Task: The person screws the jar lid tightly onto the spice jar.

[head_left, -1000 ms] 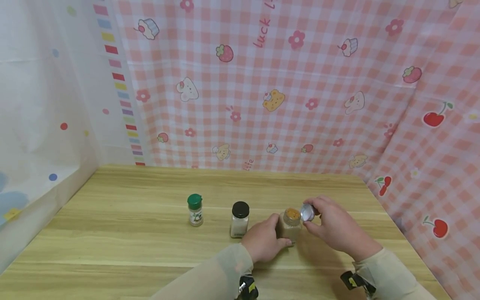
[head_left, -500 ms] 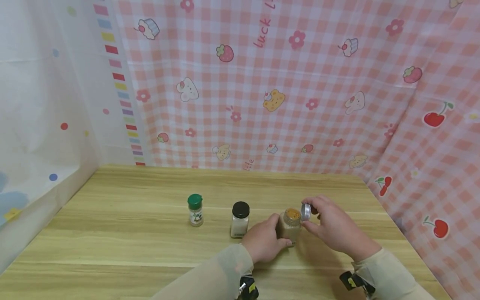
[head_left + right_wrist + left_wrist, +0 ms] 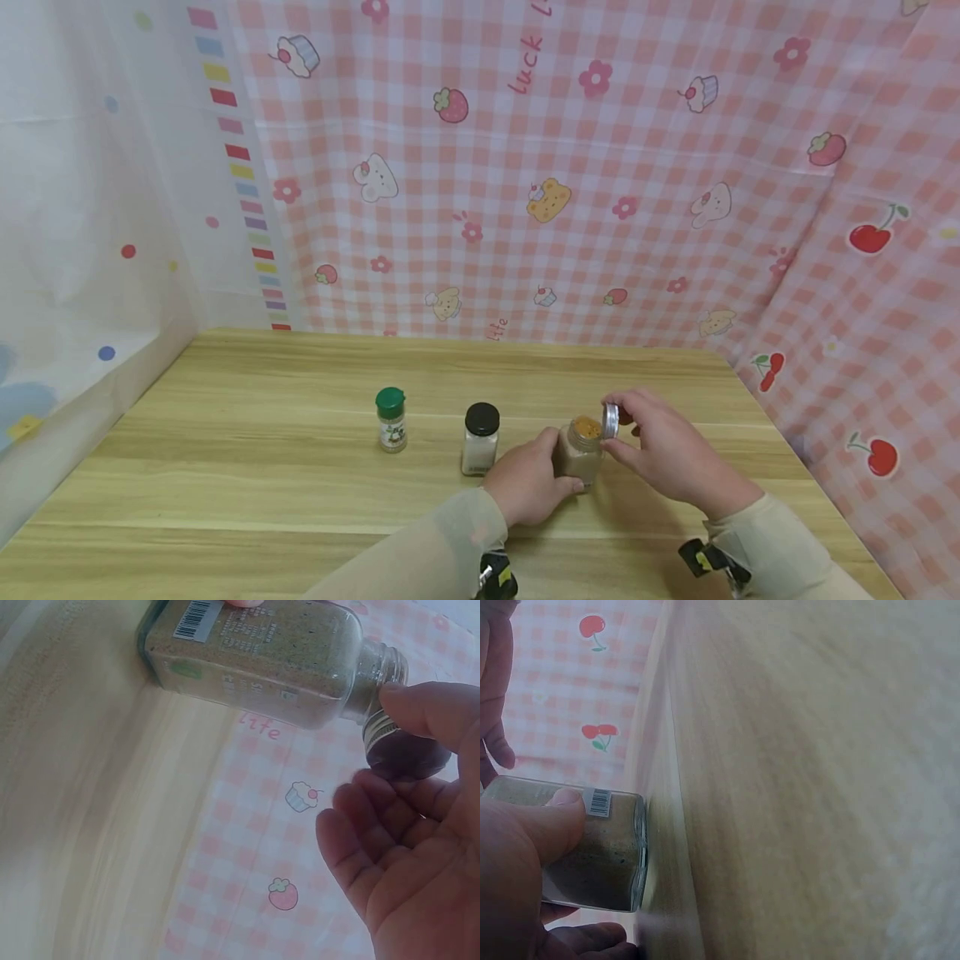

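Observation:
A clear glass spice jar [image 3: 581, 460] of brown powder stands upright on the table, its threaded mouth uncovered and an orange-yellow surface visible inside. My left hand [image 3: 528, 479] grips its lower body, thumb across the front beside a barcode label in the left wrist view. Between thumb and fingers, my right hand [image 3: 671, 454] pinches the jar's lid [image 3: 611, 422], tipped on edge right beside the mouth. In the right wrist view the lid [image 3: 401, 750] shows a dark outside and a silvery rim, close against the jar's neck; whether they touch I cannot tell.
Left of my left hand stands a jar with a black lid [image 3: 481, 440] and pale contents. Farther left is a small green-capped shaker bottle [image 3: 392, 423]. Patterned cloth [image 3: 480, 183] hangs behind the wooden table [image 3: 285, 467] and along both sides.
The lid in my right hand has turned from showing its silvery inside to standing nearly edge-on, still beside the jar's mouth. My left hand and the jar have stayed in place.

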{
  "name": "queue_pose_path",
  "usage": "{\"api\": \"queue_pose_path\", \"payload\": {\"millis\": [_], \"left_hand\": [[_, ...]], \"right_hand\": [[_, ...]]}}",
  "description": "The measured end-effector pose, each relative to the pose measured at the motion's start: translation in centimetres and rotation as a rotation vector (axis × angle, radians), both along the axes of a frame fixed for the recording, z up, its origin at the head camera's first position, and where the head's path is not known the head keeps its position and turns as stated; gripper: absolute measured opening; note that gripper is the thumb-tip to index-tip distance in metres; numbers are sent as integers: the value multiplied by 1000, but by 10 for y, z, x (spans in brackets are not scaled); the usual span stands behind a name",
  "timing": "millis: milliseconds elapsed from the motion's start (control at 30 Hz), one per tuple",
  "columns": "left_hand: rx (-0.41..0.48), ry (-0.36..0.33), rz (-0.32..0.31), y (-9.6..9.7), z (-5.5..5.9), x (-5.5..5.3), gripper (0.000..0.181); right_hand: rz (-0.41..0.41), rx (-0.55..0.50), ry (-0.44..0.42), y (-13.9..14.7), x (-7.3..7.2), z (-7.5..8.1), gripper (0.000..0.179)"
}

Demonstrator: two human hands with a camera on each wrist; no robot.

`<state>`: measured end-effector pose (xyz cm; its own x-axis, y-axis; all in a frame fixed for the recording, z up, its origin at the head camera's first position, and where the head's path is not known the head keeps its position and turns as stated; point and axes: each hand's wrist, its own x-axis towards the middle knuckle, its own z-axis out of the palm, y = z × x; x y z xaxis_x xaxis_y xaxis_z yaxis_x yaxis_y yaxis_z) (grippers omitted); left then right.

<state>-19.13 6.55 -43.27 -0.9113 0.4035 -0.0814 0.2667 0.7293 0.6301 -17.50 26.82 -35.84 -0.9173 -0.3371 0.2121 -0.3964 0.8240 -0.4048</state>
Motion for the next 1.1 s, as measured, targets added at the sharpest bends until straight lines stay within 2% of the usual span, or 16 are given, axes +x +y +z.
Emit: {"api": "queue_pose_path", "payload": {"millis": [200, 633, 1100], "left_hand": [[6, -14, -2, 0, 1, 0, 55], [4, 19, 5, 0, 1, 1, 55], [0, 19, 0, 0, 1, 1, 54]], "right_hand": [[32, -4, -57, -2, -2, 0, 43], [51, 5, -31, -6, -3, -2, 43], [66, -22, -64, -10, -4, 0, 39]]}}
